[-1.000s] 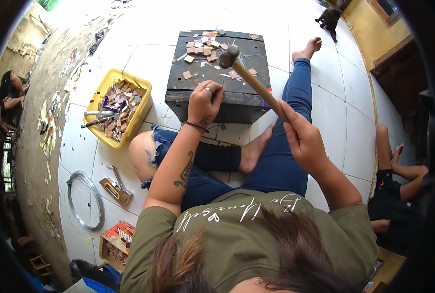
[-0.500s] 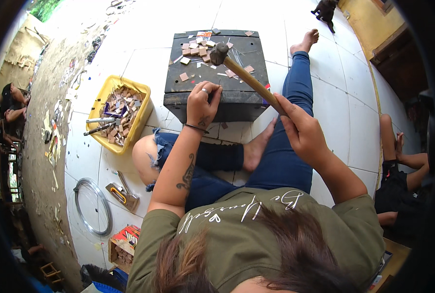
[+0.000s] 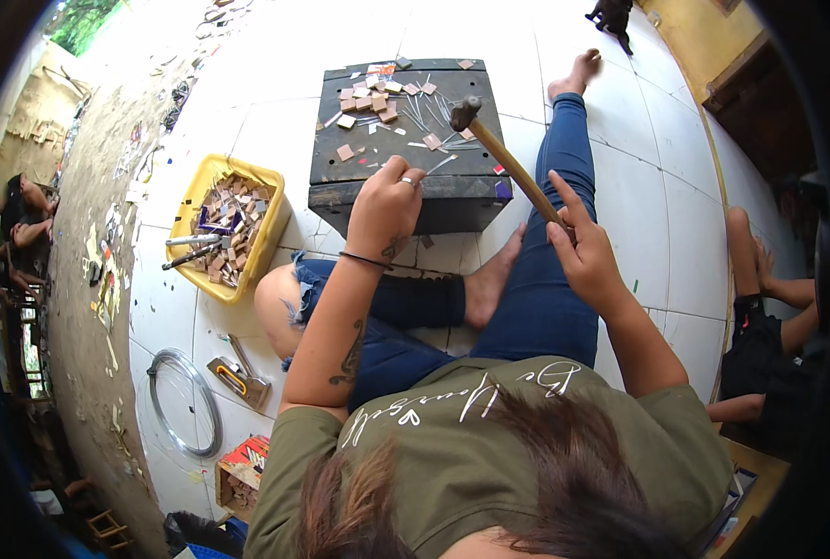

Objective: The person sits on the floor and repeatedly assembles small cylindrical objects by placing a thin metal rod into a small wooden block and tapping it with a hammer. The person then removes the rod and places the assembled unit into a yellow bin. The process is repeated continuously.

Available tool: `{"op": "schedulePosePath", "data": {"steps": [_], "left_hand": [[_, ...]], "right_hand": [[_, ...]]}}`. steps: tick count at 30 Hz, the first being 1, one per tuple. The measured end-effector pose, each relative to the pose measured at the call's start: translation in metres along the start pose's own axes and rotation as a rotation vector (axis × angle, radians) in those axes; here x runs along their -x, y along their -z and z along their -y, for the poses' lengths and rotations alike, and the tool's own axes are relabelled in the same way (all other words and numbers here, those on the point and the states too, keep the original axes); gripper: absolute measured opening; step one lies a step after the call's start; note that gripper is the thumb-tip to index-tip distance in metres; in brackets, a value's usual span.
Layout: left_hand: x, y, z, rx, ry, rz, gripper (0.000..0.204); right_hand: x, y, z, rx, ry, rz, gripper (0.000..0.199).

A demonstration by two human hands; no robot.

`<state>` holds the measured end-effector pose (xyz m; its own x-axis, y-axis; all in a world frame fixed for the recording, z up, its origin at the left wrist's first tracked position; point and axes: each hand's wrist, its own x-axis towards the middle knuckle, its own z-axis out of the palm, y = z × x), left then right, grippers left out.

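My left hand is closed in a pinch at the near edge of a black box. From its fingertips a thin piece of wire sticks out over the top, its far end pale. In my right hand is a hammer, gripped by its wooden handle with my index finger stretched along it. The metal head hangs in the air above the box's right part. Small brown square tiles lie on the box top among several thin wire pieces.
At my left stands a yellow tub of small tiles, with marker-like pens on top. A coil of wire, a staple gun and a small box lie nearer. A black animal and other people are farther off.
My left hand has turned, and the wire tips over to the right instead of pointing up. The hammer head has moved right and slightly down; my right index finger has straightened.
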<state>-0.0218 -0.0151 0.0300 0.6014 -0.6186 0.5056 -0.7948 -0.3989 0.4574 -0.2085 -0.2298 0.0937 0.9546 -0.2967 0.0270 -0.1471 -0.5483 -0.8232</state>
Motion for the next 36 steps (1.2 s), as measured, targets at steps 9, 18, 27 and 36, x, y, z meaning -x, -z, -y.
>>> {"op": "schedulePosePath", "data": {"steps": [9,18,27,36], "left_hand": [[0.007,0.003,-0.009,0.006,0.08,0.059,0.008],[0.009,0.0,-0.011,-0.029,0.016,0.008,0.007],[0.004,0.005,-0.011,-0.013,0.044,0.072,0.006],[0.0,0.007,-0.01,-0.055,0.072,0.124,0.007]], "right_hand": [[0.013,-0.011,-0.003,0.136,0.133,0.031,0.048],[0.017,-0.02,-0.008,0.268,0.173,0.022,0.052],[0.016,-0.024,-0.018,0.23,0.171,0.011,0.051],[0.021,-0.026,-0.019,0.206,0.124,0.054,0.051]]}}
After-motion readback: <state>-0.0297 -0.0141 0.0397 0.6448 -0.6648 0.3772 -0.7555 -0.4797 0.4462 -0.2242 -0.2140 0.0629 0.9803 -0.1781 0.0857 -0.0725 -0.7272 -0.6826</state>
